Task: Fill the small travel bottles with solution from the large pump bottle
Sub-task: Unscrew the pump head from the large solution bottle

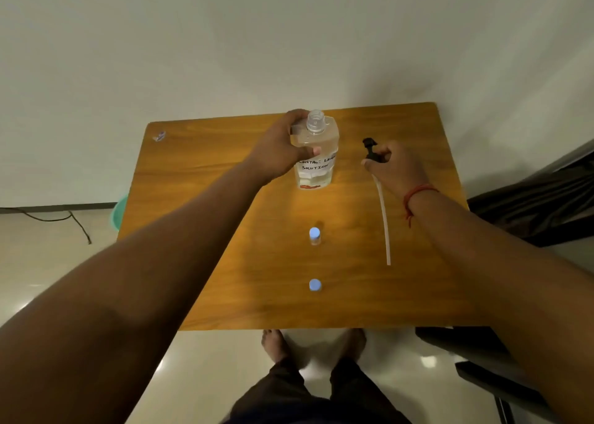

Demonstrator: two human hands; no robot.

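Note:
The large clear bottle with a handwritten label stands upright at the far middle of the wooden table; its neck is uncapped. My left hand grips its upper left side. My right hand holds the black pump head, and its long white dip tube lies along the table toward me. Two small travel bottles with blue caps stand in line in front of the large bottle: one farther, one nearer.
A small clear item lies at the table's far left corner. A green tub sits on the floor left of the table, with a cable beside it. Dark chairs stand on the right. My bare feet are below the near edge.

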